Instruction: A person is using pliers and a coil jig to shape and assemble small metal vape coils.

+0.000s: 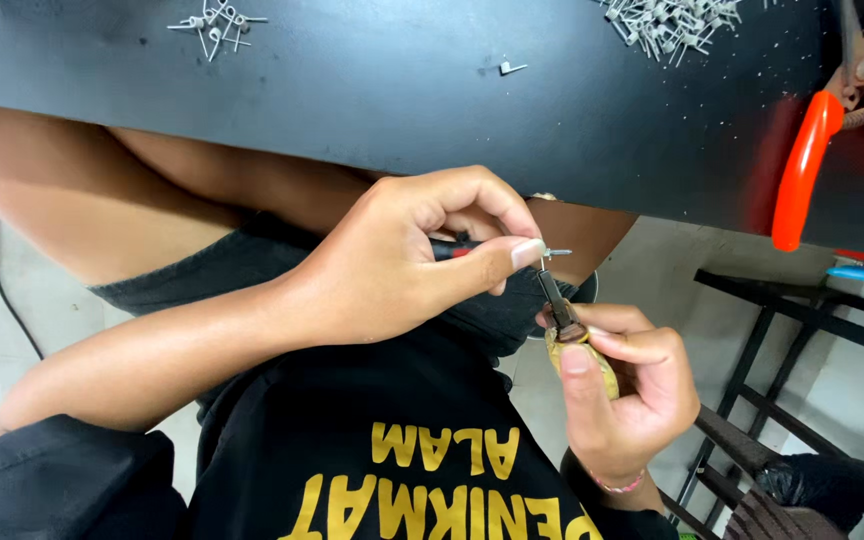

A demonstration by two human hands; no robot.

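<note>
My left hand [402,255] is held over my lap, below the edge of the black table [352,100]. Its thumb and fingers pinch a thin black and red wire [449,249] with a small metal terminal [555,253] sticking out at the tip. My right hand [627,390] is lower right and grips a small tool [564,322] with a yellowish-brown handle and a dark narrow tip. The tip points up and ends just under the metal terminal.
Orange-handled pliers [820,140] lie on the table at the right. Heaps of small metal terminals [674,20] sit along the far edge, another small heap [217,25] at the left, and one loose piece [512,68]. A black metal frame [782,330] stands at the right.
</note>
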